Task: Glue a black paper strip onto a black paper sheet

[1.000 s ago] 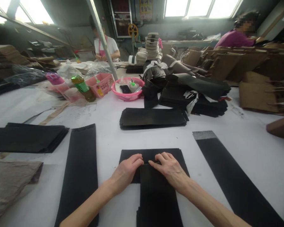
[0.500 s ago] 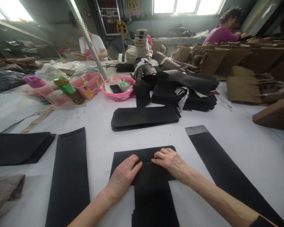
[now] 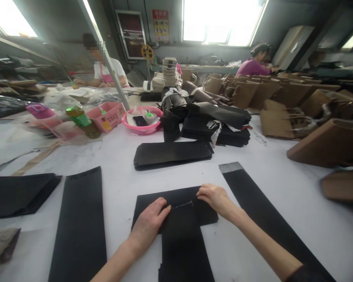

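A flat black paper piece (image 3: 182, 243) lies lengthwise in front of me, its far end laid over a crosswise black sheet (image 3: 147, 199). My left hand (image 3: 148, 223) lies flat with fingers together, pressing on the overlap at the left. My right hand (image 3: 216, 197) rests on the sheet at the right end of the seam, fingers curled down against the paper. Neither hand lifts anything.
Long black strips lie on the white table at left (image 3: 79, 227) and right (image 3: 253, 203). Black sheet stacks sit ahead (image 3: 172, 153) and far left (image 3: 17, 192). A pink basin (image 3: 142, 121), a green bottle (image 3: 80, 117), brown paper bags (image 3: 326, 141) and seated people (image 3: 104, 70) are beyond.
My hands have slid apart along the seam, the right one further right. The view has tilted up and shifted, so more of the room's right side shows.
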Motion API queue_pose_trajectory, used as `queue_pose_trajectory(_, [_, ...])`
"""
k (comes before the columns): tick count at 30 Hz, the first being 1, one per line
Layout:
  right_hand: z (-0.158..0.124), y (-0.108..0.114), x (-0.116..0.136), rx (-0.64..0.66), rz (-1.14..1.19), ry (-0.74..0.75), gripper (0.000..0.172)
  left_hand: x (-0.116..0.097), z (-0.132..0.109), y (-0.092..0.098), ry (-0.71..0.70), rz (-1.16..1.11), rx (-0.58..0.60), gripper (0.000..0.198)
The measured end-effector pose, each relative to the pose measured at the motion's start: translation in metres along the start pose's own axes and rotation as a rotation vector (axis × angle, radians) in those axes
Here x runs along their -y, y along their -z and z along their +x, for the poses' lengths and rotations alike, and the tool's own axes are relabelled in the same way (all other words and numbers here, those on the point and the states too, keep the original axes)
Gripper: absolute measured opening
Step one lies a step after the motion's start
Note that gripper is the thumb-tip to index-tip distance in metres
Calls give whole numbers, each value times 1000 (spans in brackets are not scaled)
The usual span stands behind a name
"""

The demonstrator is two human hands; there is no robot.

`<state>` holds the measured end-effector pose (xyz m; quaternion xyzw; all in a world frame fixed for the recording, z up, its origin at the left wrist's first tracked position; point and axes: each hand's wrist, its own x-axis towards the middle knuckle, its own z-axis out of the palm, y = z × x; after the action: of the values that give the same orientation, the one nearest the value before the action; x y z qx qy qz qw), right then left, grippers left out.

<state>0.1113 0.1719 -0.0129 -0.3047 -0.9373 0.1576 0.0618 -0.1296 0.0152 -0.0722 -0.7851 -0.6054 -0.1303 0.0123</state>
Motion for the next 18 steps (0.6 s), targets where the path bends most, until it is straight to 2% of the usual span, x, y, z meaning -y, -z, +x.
queue_pose_trajectory(3, [9, -4, 17, 4, 10, -50, 12, -1, 0, 1, 13, -24, -9, 29])
queue_pose_trajectory(6, [23, -14, 37, 48, 2, -67, 5, -3, 0, 3, 40, -87, -35, 28])
queue_pose_trajectory(10, [38, -21, 47, 130, 13, -138, 9, -5, 0, 6, 115, -307, -81, 27])
queue_pose_trajectory(14, [41, -13, 42, 198, 81, -184, 10, -4, -1, 12, 209, -558, -165, 28])
queue_pose_trajectory(18, [29, 5, 50, 150, 160, -178, 5, -8, 6, 28, 312, -632, -226, 26])
